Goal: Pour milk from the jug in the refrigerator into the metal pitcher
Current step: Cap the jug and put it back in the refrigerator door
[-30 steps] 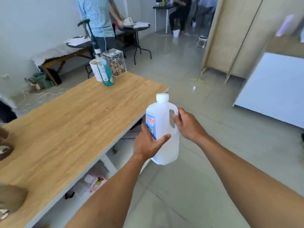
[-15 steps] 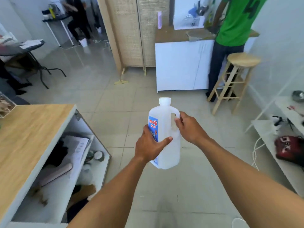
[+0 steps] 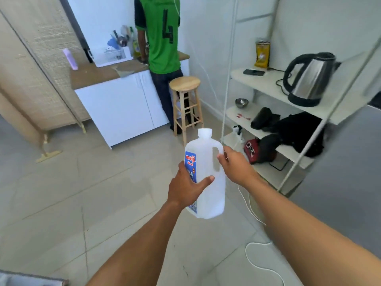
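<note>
The milk jug (image 3: 208, 176) is held upright in mid-air above the tiled floor (image 3: 103, 203), its cap (image 3: 204, 133) on; the left hand (image 3: 185, 188) wraps its labelled body, thumb across the front; the right hand (image 3: 237, 166) curls round its handle; a kettle (image 3: 309, 79) stands near the front edge of a shelf (image 3: 268, 83).

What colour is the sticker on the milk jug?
Blue, with red letters on a white patch, on the milk jug. The head view shows it best.
</note>
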